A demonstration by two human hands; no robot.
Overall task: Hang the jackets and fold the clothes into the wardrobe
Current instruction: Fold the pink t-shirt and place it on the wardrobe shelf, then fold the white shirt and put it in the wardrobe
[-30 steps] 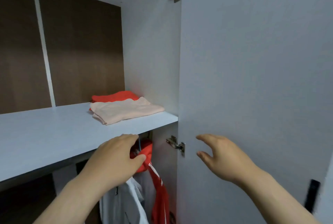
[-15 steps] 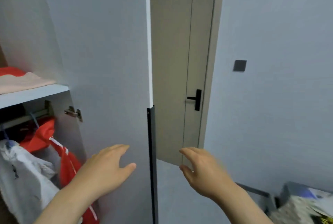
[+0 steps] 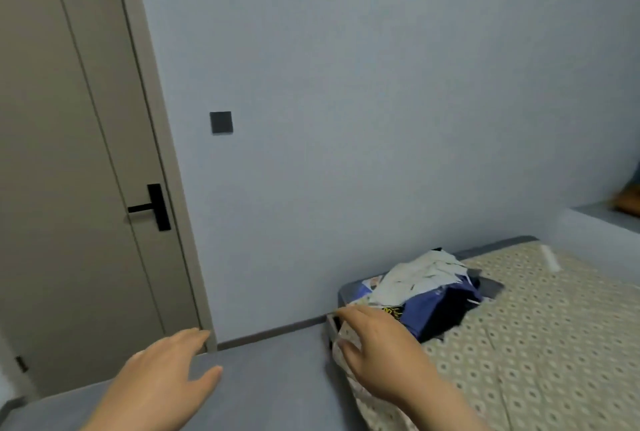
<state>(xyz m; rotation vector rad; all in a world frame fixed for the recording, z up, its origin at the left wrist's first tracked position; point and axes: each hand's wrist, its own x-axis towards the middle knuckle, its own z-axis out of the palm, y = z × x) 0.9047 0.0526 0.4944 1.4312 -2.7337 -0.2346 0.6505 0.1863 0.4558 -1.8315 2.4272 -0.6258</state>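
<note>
While on bed (image 3: 540, 333), clothes (image 3: 424, 278) nr R hand (image 3: 375, 347)

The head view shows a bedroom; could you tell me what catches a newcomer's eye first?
A jumbled pile of clothes lies at the corner of the patterned bed, lower right. The right hand reaches open toward it, and the left hand hovers open over the grey floor. A beige door with a black handle stands left.

My right hand (image 3: 377, 358) hides the near corner of the bed (image 3: 540, 344). The clothes pile (image 3: 429, 283) is blurred. The right edge crops an orange thing (image 3: 628, 202).
</note>
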